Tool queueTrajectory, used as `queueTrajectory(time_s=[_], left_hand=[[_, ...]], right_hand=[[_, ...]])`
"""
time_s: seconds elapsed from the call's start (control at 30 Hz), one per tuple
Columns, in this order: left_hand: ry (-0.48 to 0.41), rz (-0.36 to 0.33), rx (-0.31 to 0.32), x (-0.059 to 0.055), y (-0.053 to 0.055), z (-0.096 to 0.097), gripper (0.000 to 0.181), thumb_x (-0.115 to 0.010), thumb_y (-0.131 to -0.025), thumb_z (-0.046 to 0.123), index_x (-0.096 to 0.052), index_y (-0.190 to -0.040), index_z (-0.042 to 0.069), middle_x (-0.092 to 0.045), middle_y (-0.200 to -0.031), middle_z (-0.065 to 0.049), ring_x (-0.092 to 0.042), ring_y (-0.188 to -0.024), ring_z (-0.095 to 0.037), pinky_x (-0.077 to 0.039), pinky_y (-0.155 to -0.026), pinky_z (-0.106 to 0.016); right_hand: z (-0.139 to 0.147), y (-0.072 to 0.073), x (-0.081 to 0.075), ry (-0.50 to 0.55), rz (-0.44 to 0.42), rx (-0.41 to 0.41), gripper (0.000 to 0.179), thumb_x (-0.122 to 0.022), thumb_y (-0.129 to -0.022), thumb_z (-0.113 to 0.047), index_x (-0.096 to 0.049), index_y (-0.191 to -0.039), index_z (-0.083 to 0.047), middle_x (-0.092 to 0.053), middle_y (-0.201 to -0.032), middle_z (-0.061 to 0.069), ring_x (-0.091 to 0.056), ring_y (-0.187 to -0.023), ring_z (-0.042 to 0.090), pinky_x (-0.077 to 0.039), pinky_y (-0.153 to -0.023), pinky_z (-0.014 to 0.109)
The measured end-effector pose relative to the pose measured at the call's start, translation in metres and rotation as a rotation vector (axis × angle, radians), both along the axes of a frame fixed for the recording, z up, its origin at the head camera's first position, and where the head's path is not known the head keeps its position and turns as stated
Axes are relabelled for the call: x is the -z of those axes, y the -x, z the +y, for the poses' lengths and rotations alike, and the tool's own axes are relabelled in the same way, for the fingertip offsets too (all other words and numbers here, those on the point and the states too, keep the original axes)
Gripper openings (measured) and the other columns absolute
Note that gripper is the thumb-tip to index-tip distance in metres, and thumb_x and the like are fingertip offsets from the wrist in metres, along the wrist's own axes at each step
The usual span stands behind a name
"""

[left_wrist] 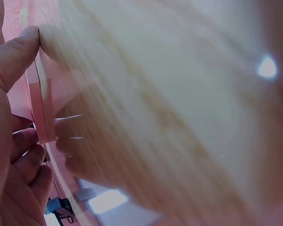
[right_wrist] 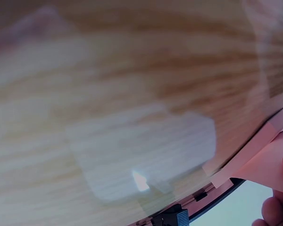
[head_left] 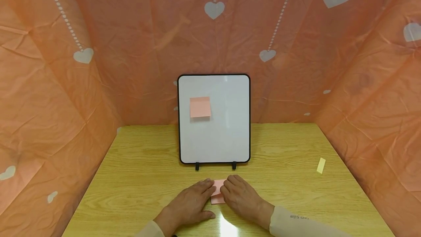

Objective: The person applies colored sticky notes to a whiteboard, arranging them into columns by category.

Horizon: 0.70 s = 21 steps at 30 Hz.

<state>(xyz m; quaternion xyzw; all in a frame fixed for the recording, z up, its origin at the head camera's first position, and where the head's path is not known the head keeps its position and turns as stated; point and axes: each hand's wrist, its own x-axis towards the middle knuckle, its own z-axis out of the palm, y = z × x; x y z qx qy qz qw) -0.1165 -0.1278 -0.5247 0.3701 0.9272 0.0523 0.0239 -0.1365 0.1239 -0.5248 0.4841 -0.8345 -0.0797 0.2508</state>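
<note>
A pad of pink sticky notes (head_left: pixel 217 199) lies on the wooden table just in front of the whiteboard. Its top pink sticky note (right_wrist: pixel 271 162) is partly lifted, bent up from the sheets below. My left hand (head_left: pixel 189 202) holds the pad from the left; in the left wrist view its thumb and fingers sit at opposite ends of the pad's edge (left_wrist: pixel 35 99). On the other side, the curled fingers of my right hand (head_left: pixel 242 197) pinch the lifted note. The right thumb is mostly hidden.
The black-framed whiteboard (head_left: pixel 220 138) stands upright on two small black feet, with one pink sticky note (head_left: pixel 200 107) on its upper left. A small pale yellow strip (head_left: pixel 321 165) lies at the table's right. Orange cloth with hearts surrounds the table (head_left: pixel 141 156).
</note>
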Motion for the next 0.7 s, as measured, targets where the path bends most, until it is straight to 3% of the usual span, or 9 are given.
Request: queueTrajectory(time_s=[0.23,0.5,0.7], left_hand=[[-0.022,0.029,0.009,0.002,-0.003,-0.001,0.083,-0.056,-0.100,0.068,-0.047,-0.159,0.010,-0.044,-0.166,-0.006,-0.043,-0.154,-0.024,-0.043,-0.122,-0.040],[-0.066,0.000,-0.057,-0.003,-0.013,-0.012,0.081,-0.058,-0.103,0.061,-0.043,-0.161,0.007,-0.044,-0.167,-0.008,-0.042,-0.154,-0.024,-0.041,-0.124,-0.040],[-0.053,0.063,-0.048,-0.007,-0.023,-0.021,0.068,-0.057,-0.107,0.050,-0.047,-0.158,0.006,-0.050,-0.162,-0.009,-0.046,-0.151,-0.025,-0.041,-0.124,-0.041]], right_hand=[[0.000,0.001,0.002,0.032,0.009,-0.002,0.047,-0.014,-0.112,-0.019,-0.056,-0.091,-0.015,-0.054,-0.087,-0.003,-0.049,-0.085,0.016,-0.051,-0.085,0.031],[0.001,0.003,0.003,0.086,0.010,0.013,0.048,-0.014,-0.112,-0.020,-0.055,-0.088,-0.015,-0.055,-0.087,-0.003,-0.050,-0.085,0.017,-0.051,-0.084,0.030],[0.001,0.004,0.001,0.119,0.012,0.024,0.048,-0.015,-0.111,-0.020,-0.055,-0.086,-0.015,-0.055,-0.085,-0.003,-0.049,-0.083,0.017,-0.049,-0.078,0.030]])
